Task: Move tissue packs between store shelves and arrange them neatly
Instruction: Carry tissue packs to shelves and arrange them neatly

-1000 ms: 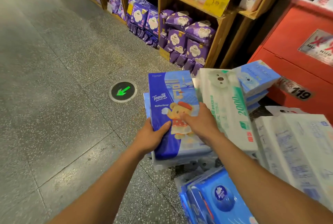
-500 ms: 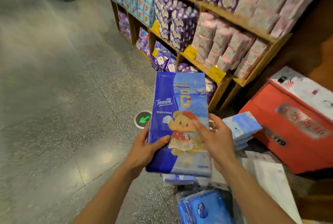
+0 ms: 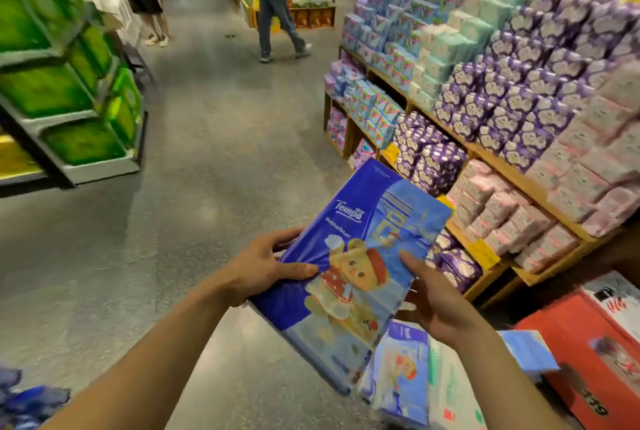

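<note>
Left hand (image 3: 258, 268), right hand (image 3: 434, 301) round tissue pack (image 3: 363, 222), top away-rightward

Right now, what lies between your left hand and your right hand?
Only the blue Tempo pack: the left hand grips its left edge, the right hand holds its right edge, as the head view shows.
</note>
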The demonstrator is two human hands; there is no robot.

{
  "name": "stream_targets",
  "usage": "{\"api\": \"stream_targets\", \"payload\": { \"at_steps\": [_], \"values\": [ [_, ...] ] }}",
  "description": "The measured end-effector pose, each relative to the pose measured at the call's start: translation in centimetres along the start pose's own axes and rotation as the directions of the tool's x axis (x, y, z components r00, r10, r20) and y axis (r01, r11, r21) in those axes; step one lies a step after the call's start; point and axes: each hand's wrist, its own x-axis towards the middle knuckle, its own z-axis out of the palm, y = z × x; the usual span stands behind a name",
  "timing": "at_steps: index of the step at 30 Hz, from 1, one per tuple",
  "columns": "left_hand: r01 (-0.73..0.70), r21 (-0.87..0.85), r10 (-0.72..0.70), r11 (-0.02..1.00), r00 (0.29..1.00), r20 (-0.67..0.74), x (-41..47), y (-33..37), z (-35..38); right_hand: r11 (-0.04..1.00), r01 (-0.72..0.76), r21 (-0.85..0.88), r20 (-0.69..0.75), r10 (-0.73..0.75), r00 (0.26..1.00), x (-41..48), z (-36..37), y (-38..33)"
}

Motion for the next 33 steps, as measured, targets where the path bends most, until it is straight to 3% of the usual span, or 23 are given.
{"api": "stream_targets", "payload": {
  "at_steps": [5, 10, 18, 22, 30, 33],
  "values": [
    [-0.044, 0.037, 0.049, 0.998, 0.988, -0.148, -1.9, 3.6, -10.1, 0.987, 0.01, 0.161, 0.083, -0.023, 0.996, 1.9, 9.3, -0.8],
    [-0.162, -0.181, 0.078, 0.97, 0.913, -0.401, -2.2, 3.3, -18.4, 0.982, 0.032, 0.184, 0.119, -0.055, 0.991, 6.9, 16.6, -2.7],
    [-0.346, -0.29, 0.026, 0.892, 0.68, -0.732, 1.6, -0.3, -26.9, 0.989, 0.09, 0.121, 0.297, -0.123, 0.947, 20.8, 30.2, -8.3],
    [-0.52, -0.36, -0.034, 0.774, 0.535, -0.844, 3.3, 0.0, -33.7, 0.994, 0.102, 0.037, 0.452, -0.108, 0.886, 26.6, 39.0, -11.4],
    [-0.608, -0.335, -0.153, 0.72, 0.332, -0.931, 1.1, 0.5, -48.7, 0.993, 0.02, -0.115, 0.699, 0.066, 0.712, 36.4, 56.1, -13.6],
    [-0.626, -0.316, -0.183, 0.713, 0.269, -0.946, -1.1, -0.7, -55.7, 0.993, 0.036, -0.108, 0.713, 0.052, 0.699, 41.4, 63.7, -13.4]
  ]
}}
